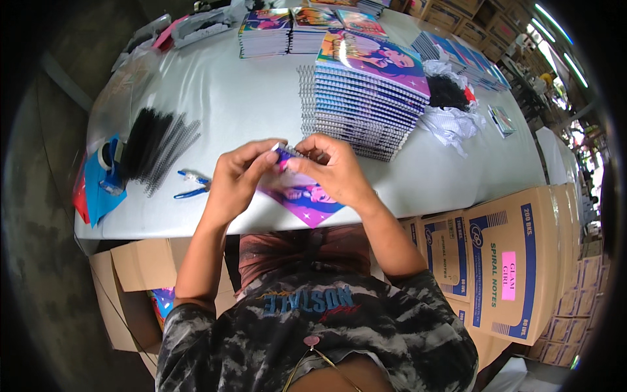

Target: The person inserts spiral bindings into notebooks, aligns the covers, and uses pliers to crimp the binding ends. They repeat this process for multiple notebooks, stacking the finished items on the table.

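A small spiral notebook [302,198] with a purple and pink cover lies at the near edge of the white table [248,98]. My left hand [238,179] and my right hand [331,170] both pinch its top edge, fingertips close together at the wire spiral. A tall stack of the same spiral notebooks [366,98] stands just beyond my right hand, its wire spines facing left.
A bundle of black wire spirals [157,147] and blue-handled pliers [191,185] lie left of my hands. More notebook stacks [264,32] stand at the far side. Tape and blue sheets [104,176] are at the left edge. Cardboard boxes [503,261] stand right of me.
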Motion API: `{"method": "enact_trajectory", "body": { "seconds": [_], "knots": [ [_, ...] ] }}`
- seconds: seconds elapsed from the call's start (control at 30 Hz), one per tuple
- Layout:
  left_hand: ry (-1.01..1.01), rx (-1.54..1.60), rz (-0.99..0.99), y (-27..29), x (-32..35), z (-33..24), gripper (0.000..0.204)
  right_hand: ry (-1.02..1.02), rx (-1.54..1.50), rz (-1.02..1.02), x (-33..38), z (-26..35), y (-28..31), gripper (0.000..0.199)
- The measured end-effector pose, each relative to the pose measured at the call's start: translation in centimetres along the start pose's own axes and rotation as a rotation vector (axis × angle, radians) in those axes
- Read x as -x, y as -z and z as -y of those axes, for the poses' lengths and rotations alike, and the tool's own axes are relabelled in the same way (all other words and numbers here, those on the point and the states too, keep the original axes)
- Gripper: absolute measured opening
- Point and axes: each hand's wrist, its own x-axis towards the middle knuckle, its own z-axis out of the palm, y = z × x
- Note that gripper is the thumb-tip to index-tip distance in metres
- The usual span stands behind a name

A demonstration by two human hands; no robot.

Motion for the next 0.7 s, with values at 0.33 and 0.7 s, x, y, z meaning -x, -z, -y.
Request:
{"method": "enact_trajectory", "body": {
  "seconds": [0.33,0.7],
  "knots": [
    [0.063,0.306,0.054,0.3,-2.6,1.5,0.015,-0.003,-0.123,-0.156,-0.9,-0.1,0.0,0.014],
    [-0.063,-0.180,0.112,2.0,-3.5,-2.0,0.025,0.273,0.078,-0.328,-0.1,1.5,-1.7,0.024]
  ]
}}
